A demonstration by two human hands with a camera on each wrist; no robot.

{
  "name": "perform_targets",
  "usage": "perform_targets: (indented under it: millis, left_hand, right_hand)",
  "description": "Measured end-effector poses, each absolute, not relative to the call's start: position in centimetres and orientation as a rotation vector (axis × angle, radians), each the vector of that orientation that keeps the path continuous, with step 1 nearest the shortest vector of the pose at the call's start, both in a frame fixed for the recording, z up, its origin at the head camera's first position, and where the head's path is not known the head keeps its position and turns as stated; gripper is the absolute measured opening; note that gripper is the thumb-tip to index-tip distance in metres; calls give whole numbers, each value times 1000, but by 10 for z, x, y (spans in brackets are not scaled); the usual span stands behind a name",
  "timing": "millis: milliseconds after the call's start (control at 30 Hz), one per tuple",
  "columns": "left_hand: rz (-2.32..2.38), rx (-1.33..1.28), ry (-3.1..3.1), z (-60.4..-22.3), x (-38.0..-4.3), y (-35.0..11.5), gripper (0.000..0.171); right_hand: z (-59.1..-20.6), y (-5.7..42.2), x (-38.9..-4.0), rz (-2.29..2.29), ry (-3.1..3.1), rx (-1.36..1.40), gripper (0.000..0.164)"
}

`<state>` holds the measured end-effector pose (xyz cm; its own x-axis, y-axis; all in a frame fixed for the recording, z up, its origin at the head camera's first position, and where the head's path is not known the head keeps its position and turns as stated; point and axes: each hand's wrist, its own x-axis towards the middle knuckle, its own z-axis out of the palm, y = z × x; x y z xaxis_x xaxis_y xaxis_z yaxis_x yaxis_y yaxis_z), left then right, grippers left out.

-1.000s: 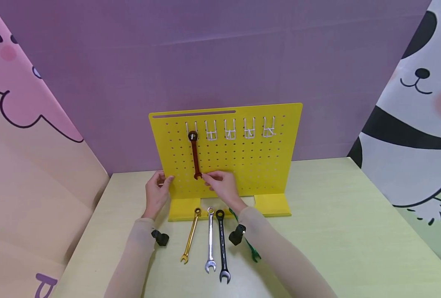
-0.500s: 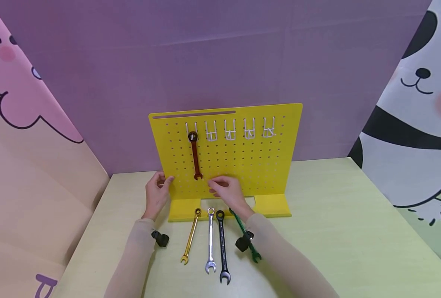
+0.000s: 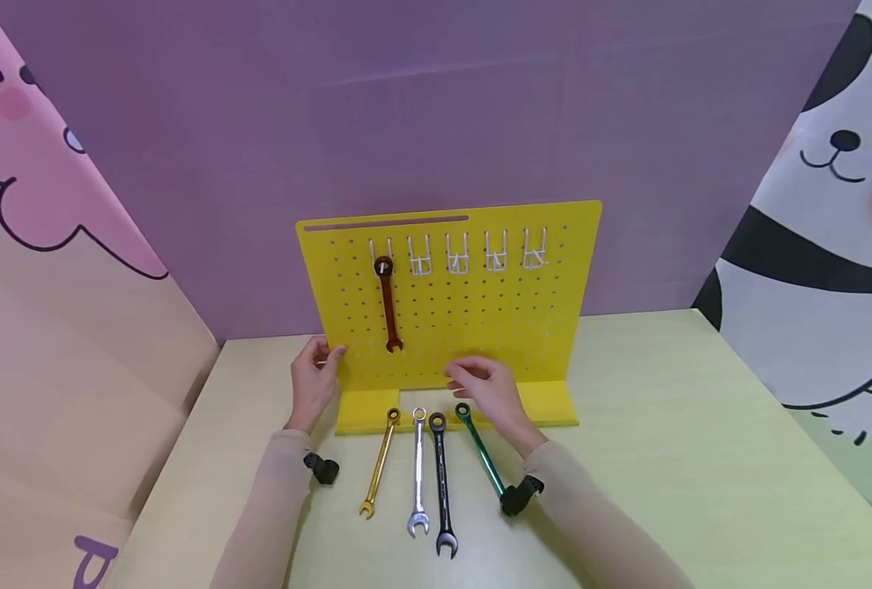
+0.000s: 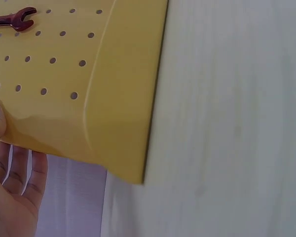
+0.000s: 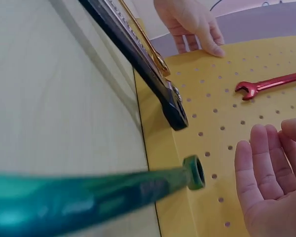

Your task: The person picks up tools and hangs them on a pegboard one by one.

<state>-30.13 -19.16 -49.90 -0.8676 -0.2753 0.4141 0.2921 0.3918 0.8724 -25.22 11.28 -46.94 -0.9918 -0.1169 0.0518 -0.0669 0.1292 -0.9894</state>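
Note:
A yellow pegboard (image 3: 480, 323) stands on the table, and my left hand (image 3: 314, 384) grips its left edge, thumb on the front and fingers behind. A red wrench (image 3: 389, 309) hangs by its ring end from the leftmost white hook. My right hand (image 3: 491, 394) holds nothing; its fingers are loosely bent, in front of the lower board and above the green wrench (image 3: 483, 448). To the left of the green one lie a black wrench (image 3: 442, 483), a silver wrench (image 3: 418, 470) and a gold wrench (image 3: 380, 465), open ends toward me.
Several white wire hooks (image 3: 457, 255) line the upper board to the right of the red wrench. The board's yellow base (image 3: 550, 403) rests on the pale table (image 3: 701, 458). A purple backdrop (image 3: 436, 106) rises behind.
My right hand has let go of the red wrench's lower end and moved right and down. The red wrench stays hanging. My left hand keeps its grip on the board.

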Motion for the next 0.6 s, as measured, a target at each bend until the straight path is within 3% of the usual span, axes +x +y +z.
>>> perform_targets:
  millis: [600]
  left_hand:
    - [-1539, 52, -2182, -497, -301, -190, 25]
  right_hand:
    - [-474, 170, -213, -1780, 2471, -140, 34]
